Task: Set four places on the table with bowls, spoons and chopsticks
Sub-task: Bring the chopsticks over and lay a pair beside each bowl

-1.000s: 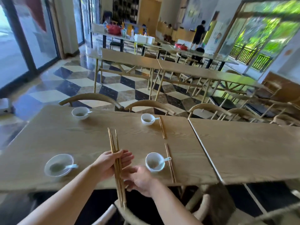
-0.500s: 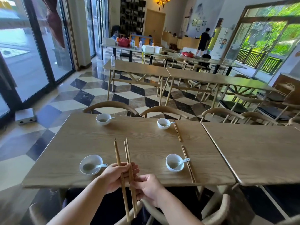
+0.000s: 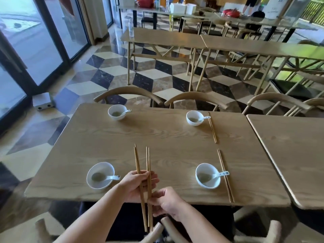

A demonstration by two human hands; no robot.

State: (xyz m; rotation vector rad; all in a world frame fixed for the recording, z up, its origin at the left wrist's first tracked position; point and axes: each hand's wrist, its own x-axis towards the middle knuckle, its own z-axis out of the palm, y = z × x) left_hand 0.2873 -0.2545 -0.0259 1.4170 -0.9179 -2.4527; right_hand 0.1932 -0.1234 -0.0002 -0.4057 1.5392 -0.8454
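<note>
Left hand [image 3: 138, 185] grips held chopsticks [image 3: 142, 183] mid-length; right hand [image 3: 168, 202] pinches their lower ends; four bowls, two laid pairs on table [image 3: 168, 137].

Restaurant: rows of dining tables [image 3: 163, 35]

Both bare forearms reach in over the table's near edge [image 3: 157, 199]; left hand [image 3: 138, 185] curled closed, right hand [image 3: 168, 202] pinching just beside it.
</note>
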